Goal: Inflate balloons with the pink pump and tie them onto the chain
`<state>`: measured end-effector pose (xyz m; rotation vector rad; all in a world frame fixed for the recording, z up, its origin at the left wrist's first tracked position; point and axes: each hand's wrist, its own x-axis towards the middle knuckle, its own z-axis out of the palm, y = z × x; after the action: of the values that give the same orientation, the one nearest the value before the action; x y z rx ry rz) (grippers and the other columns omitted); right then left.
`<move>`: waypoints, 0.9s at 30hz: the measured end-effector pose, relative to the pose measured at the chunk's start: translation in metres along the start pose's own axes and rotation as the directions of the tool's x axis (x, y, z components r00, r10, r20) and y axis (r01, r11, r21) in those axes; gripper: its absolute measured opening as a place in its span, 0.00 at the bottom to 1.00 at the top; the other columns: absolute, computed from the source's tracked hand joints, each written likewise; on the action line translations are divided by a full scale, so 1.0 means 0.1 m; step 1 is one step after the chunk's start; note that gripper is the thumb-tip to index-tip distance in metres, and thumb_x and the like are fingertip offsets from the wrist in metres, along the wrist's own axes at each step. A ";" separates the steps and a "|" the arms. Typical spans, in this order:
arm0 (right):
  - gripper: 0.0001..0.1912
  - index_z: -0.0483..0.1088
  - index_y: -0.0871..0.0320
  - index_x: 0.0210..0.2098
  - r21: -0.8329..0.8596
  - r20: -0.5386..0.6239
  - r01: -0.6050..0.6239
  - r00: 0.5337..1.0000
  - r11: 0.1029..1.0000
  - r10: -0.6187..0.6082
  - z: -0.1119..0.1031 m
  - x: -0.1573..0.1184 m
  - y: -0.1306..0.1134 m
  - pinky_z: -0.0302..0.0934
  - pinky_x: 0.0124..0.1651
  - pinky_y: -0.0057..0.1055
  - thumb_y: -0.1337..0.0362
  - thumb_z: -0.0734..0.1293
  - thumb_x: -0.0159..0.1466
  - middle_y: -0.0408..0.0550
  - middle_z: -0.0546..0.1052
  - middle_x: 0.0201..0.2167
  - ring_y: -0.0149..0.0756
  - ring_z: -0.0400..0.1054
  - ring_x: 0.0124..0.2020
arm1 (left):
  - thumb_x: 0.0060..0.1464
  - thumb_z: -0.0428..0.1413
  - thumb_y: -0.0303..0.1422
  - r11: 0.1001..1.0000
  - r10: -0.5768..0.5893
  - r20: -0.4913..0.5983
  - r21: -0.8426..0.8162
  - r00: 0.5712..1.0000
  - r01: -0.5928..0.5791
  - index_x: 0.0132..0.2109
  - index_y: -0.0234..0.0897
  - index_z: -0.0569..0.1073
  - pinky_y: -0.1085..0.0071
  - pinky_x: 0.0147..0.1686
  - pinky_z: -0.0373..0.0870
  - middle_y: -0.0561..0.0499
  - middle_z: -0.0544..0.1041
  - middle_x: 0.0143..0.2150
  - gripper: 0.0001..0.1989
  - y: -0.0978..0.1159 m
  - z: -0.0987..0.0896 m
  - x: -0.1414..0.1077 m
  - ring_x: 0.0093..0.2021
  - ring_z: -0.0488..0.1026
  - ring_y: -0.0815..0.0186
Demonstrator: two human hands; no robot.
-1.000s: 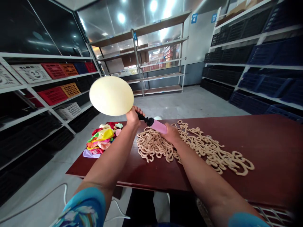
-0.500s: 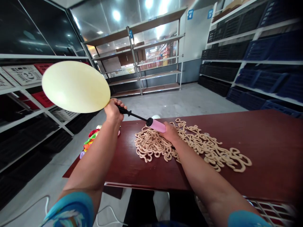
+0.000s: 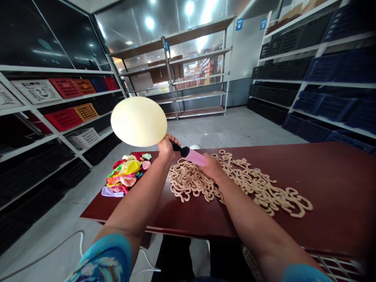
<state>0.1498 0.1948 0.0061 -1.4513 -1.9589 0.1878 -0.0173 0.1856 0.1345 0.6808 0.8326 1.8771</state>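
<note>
In the head view, the black rod seen half a second ago is now hidden: the left hand (image 3: 167,145), closed around the black end of a pink plastic hand pump (image 3: 196,157) beside a pale yellow inflated balloon (image 3: 138,121), has come in toward the right hand (image 3: 212,166), wrapped around the pink barrel. That suggests a pump stroke pressed home. The balloon sits raised off the dark red glossy table (image 3: 337,184); its neck is hidden.
</note>
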 end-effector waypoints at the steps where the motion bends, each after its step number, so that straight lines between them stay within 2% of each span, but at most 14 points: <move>1: 0.18 0.68 0.56 0.37 0.001 0.004 0.005 1.000 1.000 -0.005 -0.01 0.00 0.00 0.53 0.30 0.35 0.55 0.69 0.49 0.51 0.73 0.30 0.42 0.67 0.31 | 0.45 0.46 0.24 1.000 0.011 -0.002 0.013 1.000 -0.011 0.22 0.38 0.53 0.75 0.17 0.59 0.57 0.53 0.17 0.10 0.10 -0.02 0.02 0.16 0.56 0.73; 7: 0.17 0.67 0.54 0.37 0.025 0.027 -0.002 1.000 1.000 0.002 -0.01 0.00 0.00 0.54 0.29 0.36 0.58 0.69 0.48 0.49 0.73 0.30 0.41 0.66 0.31 | 0.41 0.46 0.22 0.990 0.131 -0.005 0.057 0.991 -0.131 0.23 0.37 0.54 0.75 0.17 0.60 0.57 0.55 0.17 0.08 0.88 -0.12 0.15 0.16 0.56 0.73; 9: 0.17 0.67 0.54 0.36 0.028 0.021 0.001 1.000 1.000 -0.001 0.01 0.00 -0.01 0.55 0.30 0.36 0.58 0.69 0.48 0.49 0.73 0.30 0.41 0.66 0.31 | 0.41 0.47 0.22 0.987 0.152 -0.016 0.061 0.988 -0.150 0.23 0.37 0.54 0.76 0.16 0.59 0.57 0.55 0.18 0.08 1.05 -0.13 0.18 0.16 0.56 0.73; 11: 0.17 0.67 0.54 0.36 0.033 0.028 0.011 1.000 0.999 -0.012 0.03 0.00 -0.02 0.55 0.31 0.36 0.57 0.70 0.47 0.49 0.73 0.31 0.40 0.66 0.31 | 0.42 0.47 0.23 0.985 0.163 -0.027 0.058 0.986 -0.161 0.23 0.37 0.54 0.76 0.16 0.58 0.57 0.55 0.18 0.08 1.12 -0.12 0.19 0.16 0.56 0.73; 13: 0.17 0.67 0.54 0.36 0.023 0.033 0.010 0.999 1.000 -0.011 0.03 0.00 -0.02 0.55 0.31 0.36 0.57 0.70 0.47 0.49 0.73 0.30 0.40 0.66 0.31 | 0.42 0.46 0.23 0.985 0.170 -0.027 0.047 0.985 -0.169 0.23 0.37 0.53 0.76 0.15 0.57 0.57 0.54 0.18 0.09 1.06 -0.10 0.19 0.15 0.55 0.73; 15: 0.17 0.66 0.55 0.35 0.000 0.032 -0.001 0.999 1.000 0.001 0.03 0.00 -0.02 0.55 0.32 0.35 0.57 0.69 0.47 0.49 0.73 0.30 0.40 0.66 0.31 | 0.43 0.46 0.23 0.985 0.167 -0.025 0.037 0.986 -0.166 0.22 0.38 0.53 0.76 0.15 0.56 0.57 0.54 0.18 0.09 0.89 -0.07 0.18 0.15 0.55 0.73; 23: 0.21 0.66 0.57 0.38 -0.049 0.020 0.013 1.000 0.999 -0.013 0.07 0.00 0.03 0.53 0.34 0.33 0.54 0.69 0.48 0.50 0.74 0.31 0.40 0.67 0.32 | 0.45 0.47 0.25 1.000 0.010 -0.005 -0.008 1.000 -0.010 0.23 0.38 0.53 0.76 0.17 0.57 0.58 0.53 0.17 0.09 -0.07 0.00 0.01 0.15 0.55 0.73; 25: 0.21 0.66 0.57 0.38 -0.071 0.014 0.027 1.000 0.997 -0.026 0.09 0.00 0.04 0.53 0.35 0.33 0.53 0.69 0.49 0.51 0.74 0.32 0.40 0.67 0.32 | 0.44 0.46 0.25 0.999 -0.023 -0.002 -0.030 1.000 0.023 0.22 0.38 0.53 0.75 0.17 0.57 0.58 0.53 0.17 0.09 -0.19 -0.03 0.01 0.15 0.55 0.74; 27: 0.21 0.66 0.57 0.38 -0.083 0.015 0.033 0.999 0.996 -0.032 0.10 0.00 0.05 0.52 0.35 0.33 0.53 0.69 0.49 0.51 0.74 0.32 0.40 0.67 0.33 | 0.43 0.46 0.25 0.999 -0.031 -0.006 -0.038 1.000 0.031 0.22 0.38 0.54 0.75 0.17 0.57 0.58 0.54 0.17 0.08 -0.20 -0.07 0.03 0.15 0.55 0.74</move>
<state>0.1477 0.1994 -0.0035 -1.4738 -2.0213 0.1031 -0.0131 0.1927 0.1149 0.6356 0.8052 1.8637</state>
